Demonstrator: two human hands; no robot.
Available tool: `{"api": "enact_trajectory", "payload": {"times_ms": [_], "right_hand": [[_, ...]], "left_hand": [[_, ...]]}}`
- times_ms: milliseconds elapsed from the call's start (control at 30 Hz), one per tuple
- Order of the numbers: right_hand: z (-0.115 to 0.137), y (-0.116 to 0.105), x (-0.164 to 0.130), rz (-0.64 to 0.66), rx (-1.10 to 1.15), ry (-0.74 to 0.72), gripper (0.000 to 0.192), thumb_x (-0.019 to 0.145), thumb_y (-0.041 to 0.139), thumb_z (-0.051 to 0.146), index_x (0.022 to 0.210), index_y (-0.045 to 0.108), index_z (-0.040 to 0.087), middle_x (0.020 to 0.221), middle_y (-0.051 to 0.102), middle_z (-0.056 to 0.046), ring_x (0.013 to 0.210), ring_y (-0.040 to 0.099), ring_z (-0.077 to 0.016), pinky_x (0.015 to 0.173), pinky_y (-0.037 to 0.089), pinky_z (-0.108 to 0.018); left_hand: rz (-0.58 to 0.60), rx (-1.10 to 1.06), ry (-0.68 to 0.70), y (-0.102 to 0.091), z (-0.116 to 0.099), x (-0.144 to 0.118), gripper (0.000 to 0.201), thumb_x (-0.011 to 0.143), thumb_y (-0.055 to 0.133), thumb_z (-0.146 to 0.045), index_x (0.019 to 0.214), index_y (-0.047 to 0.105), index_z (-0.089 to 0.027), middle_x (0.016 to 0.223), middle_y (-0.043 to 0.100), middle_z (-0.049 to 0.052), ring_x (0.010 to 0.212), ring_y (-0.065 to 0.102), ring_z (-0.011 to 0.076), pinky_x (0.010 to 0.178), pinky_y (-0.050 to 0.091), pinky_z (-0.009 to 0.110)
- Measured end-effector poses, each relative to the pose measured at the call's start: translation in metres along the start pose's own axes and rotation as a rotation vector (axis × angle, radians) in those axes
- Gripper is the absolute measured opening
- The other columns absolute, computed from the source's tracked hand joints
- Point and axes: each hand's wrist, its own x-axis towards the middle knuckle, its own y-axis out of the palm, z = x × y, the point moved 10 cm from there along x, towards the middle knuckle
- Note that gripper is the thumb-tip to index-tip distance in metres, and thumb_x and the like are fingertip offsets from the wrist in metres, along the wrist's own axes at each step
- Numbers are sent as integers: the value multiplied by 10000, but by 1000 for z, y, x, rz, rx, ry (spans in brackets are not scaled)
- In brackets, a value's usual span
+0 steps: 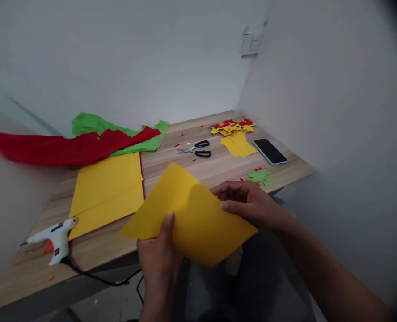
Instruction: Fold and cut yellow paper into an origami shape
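Observation:
A square sheet of yellow paper point(195, 214) is held up over the table's front edge, one corner pointing away from me. My left hand point(161, 255) grips its lower left edge, thumb on top and the other fingers hidden underneath. At the right edge my right hand point(247, 203) pinches the sheet, its thumb along the near face and its fingers curled behind. The sheet bows slightly between the two hands. Beyond it, scissors point(198, 150) with dark blue handles lie on the wooden table point(171, 138), blades pointing left.
A white glue gun point(56, 239) with a black cord sits front left, beside larger yellow sheets point(107, 188). Red crepe paper point(74, 147) overlaps green paper point(156, 138) behind. Yellow pieces point(238, 145), red and yellow scraps point(234, 127), green scraps point(260, 177) and a phone point(270, 151) lie right.

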Motion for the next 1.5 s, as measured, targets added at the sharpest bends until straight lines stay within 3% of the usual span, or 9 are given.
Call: {"api": "enact_trajectory", "payload": {"times_ms": [200, 500, 667, 733, 800, 867, 933, 1100, 1500], "right_hand": [[21, -22, -2, -181, -479, -40, 209, 796, 701, 353, 659, 685, 197, 621, 615, 14, 587, 494, -127, 522, 335, -252], [41, -20, 2, -257, -526, -150, 251, 802, 704, 363, 626, 628, 200, 611, 589, 20, 590, 487, -127, 533, 343, -260], [-11, -28, 11, -413, -182, 19, 196, 773, 686, 388, 763, 603, 211, 647, 582, 28, 519, 491, -125, 436, 362, -240], [-48, -25, 14, -453, 4, 97, 220, 751, 696, 396, 805, 599, 207, 693, 614, 18, 546, 536, -137, 440, 398, -239], [-78, -22, 12, -508, 120, 87, 230, 744, 696, 392, 821, 593, 201, 756, 649, 5, 632, 585, -145, 534, 469, -252], [-103, -15, 6, -519, 144, 104, 272, 732, 707, 410, 854, 585, 200, 810, 671, -9, 679, 613, -157, 582, 502, -267], [-122, -7, -3, -487, 155, 144, 352, 721, 730, 438, 937, 594, 195, 867, 684, -28, 667, 630, -168, 554, 517, -284], [-140, 6, -29, -383, 151, 162, 521, 772, 740, 414, 1215, 543, 225, 871, 651, -7, 616, 649, -154, 495, 529, -269], [-177, 13, -40, -393, 241, 126, 584, 725, 818, 348, 1211, 507, 265, 968, 689, -34, 631, 626, -148, 521, 519, -272]], "left_hand": [[-49, -135, 43, -4, -3, 2, 371, 868, 706, -293, 1232, 646, -336, 1280, 686, -24, 1163, 649, 172, 1008, 525, 292], [33, -125, -10, -6, 9, -1, 377, 902, 641, -354, 1270, 568, -316, 1273, 642, 31, 1167, 614, 187, 1005, 502, 330], [-142, 446, 556, -27, -36, 2, 630, 763, 770, -271, 1311, 462, -314, 1364, 482, 72, 1255, 493, 250, 1042, 430, 436], [22, 763, 736, -2, -38, -3, 376, 804, 724, -242, 1146, 568, -257, 1234, 552, 75, 1207, 514, 267, 1044, 410, 462], [376, 977, 726, 31, -12, -8, 181, 850, 678, -244, 1019, 613, -241, 1086, 619, 63, 1093, 574, 264, 991, 439, 461], [667, 1121, 634, 52, 19, -18, 234, 823, 720, -277, 1037, 631, -243, 1082, 647, 64, 1039, 592, 275, 932, 462, 462], [800, 1259, 578, 61, 40, -22, 375, 760, 785, -296, 1100, 640, -235, 1166, 637, 84, 1074, 571, 308, 921, 459, 479], [944, 1373, 505, 64, 55, -13, 333, 757, 788, -241, 1062, 658, -215, 1112, 652, 74, 1062, 552, 299, 908, 459, 450], [1081, 1326, 440, 59, 60, -1, 372, 727, 780, -193, 1078, 682, -270, 1159, 635, 63, 1066, 559, 293, 926, 462, 457]]}}
